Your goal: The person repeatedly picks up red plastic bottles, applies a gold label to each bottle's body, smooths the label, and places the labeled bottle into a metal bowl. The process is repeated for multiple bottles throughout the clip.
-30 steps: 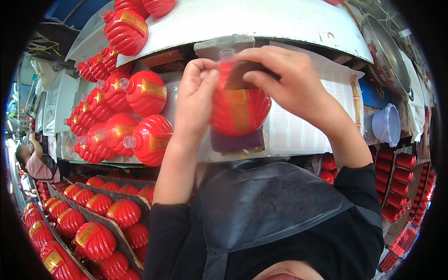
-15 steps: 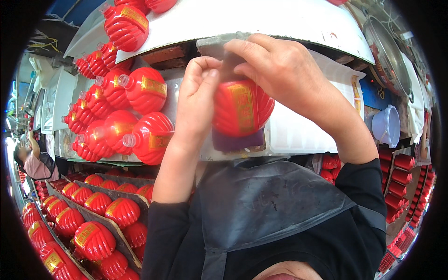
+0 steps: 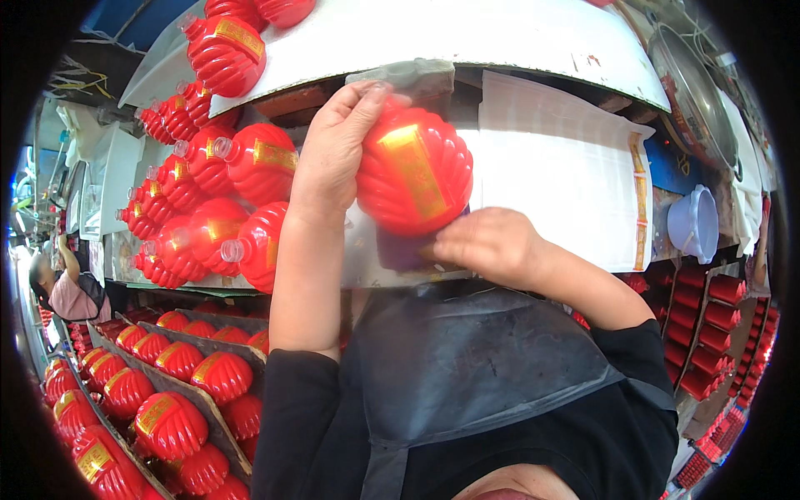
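While pinching red bottle [image 3: 416, 171] far-end in left hand [image 3: 340, 137] | likely light, slick; hold there | can't tell grip of right hand [image 3: 493, 245]

Black top [image 3: 567, 450] and dark apron [image 3: 483, 362] below bare hands [image 3: 337, 137]
Short, plain sleeves [image 3: 296, 400] end well back from the hands; the grey-black apron looks slick, creased and faintly smudged, with flat straps [image 3: 385, 475] of similar shade at corners away from the hands

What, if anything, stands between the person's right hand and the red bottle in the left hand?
Nothing visible: the blurred right hand is beside the red bottle, by the purple pad; the left hand holds the bottle's far end.
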`<control>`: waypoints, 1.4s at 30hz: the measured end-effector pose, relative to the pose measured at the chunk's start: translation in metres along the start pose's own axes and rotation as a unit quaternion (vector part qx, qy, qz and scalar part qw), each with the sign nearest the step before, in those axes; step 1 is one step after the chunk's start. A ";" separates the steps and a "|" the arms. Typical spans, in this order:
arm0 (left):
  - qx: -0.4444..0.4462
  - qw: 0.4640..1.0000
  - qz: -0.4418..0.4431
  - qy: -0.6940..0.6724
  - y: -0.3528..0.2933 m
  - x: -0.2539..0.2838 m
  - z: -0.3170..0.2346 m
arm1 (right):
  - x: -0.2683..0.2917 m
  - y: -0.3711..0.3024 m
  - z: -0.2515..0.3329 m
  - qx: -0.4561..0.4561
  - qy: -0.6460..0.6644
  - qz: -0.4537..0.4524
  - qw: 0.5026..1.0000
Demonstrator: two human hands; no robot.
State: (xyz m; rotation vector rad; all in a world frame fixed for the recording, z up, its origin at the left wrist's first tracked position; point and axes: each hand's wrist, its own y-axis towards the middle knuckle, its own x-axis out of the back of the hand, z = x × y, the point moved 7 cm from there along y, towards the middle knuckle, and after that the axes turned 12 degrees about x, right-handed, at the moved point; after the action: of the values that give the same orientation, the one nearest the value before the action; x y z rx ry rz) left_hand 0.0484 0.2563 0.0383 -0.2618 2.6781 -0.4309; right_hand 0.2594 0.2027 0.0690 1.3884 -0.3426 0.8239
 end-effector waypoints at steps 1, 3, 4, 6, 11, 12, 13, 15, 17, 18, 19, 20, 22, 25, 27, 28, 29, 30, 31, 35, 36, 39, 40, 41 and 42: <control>-0.008 1.000 -0.009 -0.009 -0.003 0.001 0.000 | 0.005 -0.002 -0.008 -0.058 0.032 -0.034 0.997; -0.026 0.999 -0.032 -0.017 -0.008 0.001 -0.001 | 0.013 -0.003 -0.031 -0.195 0.110 -0.103 0.969; -0.035 0.998 -0.043 -0.020 -0.011 0.001 -0.001 | 0.020 0.000 -0.036 -0.229 0.113 -0.154 0.955; -0.046 0.998 -0.048 -0.021 -0.018 -0.004 0.000 | 0.027 0.018 -0.045 -0.238 0.047 -0.142 0.960; -0.088 0.994 -0.064 -0.007 -0.035 -0.014 0.002 | 0.047 0.045 -0.070 -0.290 -0.017 -0.175 0.941; -0.094 0.993 -0.068 -0.001 -0.037 -0.015 0.002 | 0.049 0.041 -0.074 -0.337 -0.002 -0.196 0.921; -0.101 0.993 -0.069 0.000 -0.039 -0.017 0.002 | 0.050 0.047 -0.065 -0.285 -0.005 -0.182 0.941; -0.109 0.992 -0.063 -0.010 -0.041 -0.020 0.002 | 0.049 0.049 -0.052 -0.230 -0.013 -0.156 0.961; -0.120 0.990 -0.071 0.008 -0.045 -0.024 0.003 | 0.047 0.040 -0.056 -0.293 -0.026 -0.143 0.945; -0.126 0.989 -0.074 0.016 -0.047 -0.026 0.004 | 0.049 0.038 -0.056 -0.293 -0.063 -0.149 0.942; -0.126 0.989 -0.076 0.008 -0.049 -0.027 0.004 | 0.050 0.035 -0.054 -0.286 -0.075 -0.157 0.942; -0.125 0.989 -0.083 0.015 -0.050 -0.028 0.005 | 0.051 0.033 -0.053 -0.277 -0.085 -0.166 0.943; -0.129 0.987 -0.090 0.022 -0.051 -0.029 0.006 | 0.048 0.036 -0.040 -0.201 -0.114 -0.166 0.959; -0.140 0.981 -0.123 0.058 -0.053 -0.029 0.003 | 0.032 0.036 -0.001 -0.059 -0.127 -0.147 0.979; -0.151 0.979 -0.117 0.065 -0.056 -0.031 -0.003 | 0.030 0.028 0.002 -0.079 -0.041 -0.167 0.982; -0.148 0.979 -0.120 0.077 -0.058 -0.033 -0.006 | 0.031 0.018 -0.008 -0.158 0.006 -0.176 0.972; -0.177 0.974 -0.110 0.085 -0.058 -0.037 -0.016 | 0.034 0.005 -0.021 -0.239 0.087 -0.211 0.944; -0.165 0.973 -0.128 0.096 -0.057 -0.036 -0.022 | 0.038 -0.009 -0.035 -0.315 0.166 -0.247 0.901; -0.211 0.967 -0.113 0.091 -0.058 -0.039 -0.039 | 0.047 -0.021 -0.045 -0.354 0.203 -0.277 0.870; -0.329 0.931 -0.137 0.081 -0.035 -0.036 -0.114 | 0.082 -0.056 -0.074 -0.396 0.288 -0.347 0.800; -0.400 0.901 -0.127 0.106 -0.027 -0.040 -0.136 | 0.084 -0.067 -0.080 -0.438 0.310 -0.340 0.772; -0.409 0.886 -0.176 0.126 0.029 -0.034 -0.176 | 0.091 -0.089 -0.096 -0.529 0.348 -0.311 0.709; -0.409 0.879 -0.201 0.140 0.047 -0.030 -0.182 | 0.098 -0.087 -0.101 -0.514 0.342 -0.292 0.730; -0.408 0.871 -0.226 0.153 0.065 -0.025 -0.187 | 0.105 -0.087 -0.109 -0.518 0.323 -0.272 0.744; -0.407 0.862 -0.251 0.166 0.083 -0.019 -0.192 | 0.112 -0.086 -0.119 -0.522 0.304 -0.252 0.756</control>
State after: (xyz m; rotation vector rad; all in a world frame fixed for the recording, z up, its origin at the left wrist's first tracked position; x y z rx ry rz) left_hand -0.0262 0.3877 0.1834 -1.2443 2.9470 0.6211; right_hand 0.3656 0.3532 0.0582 0.0799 0.1119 0.4330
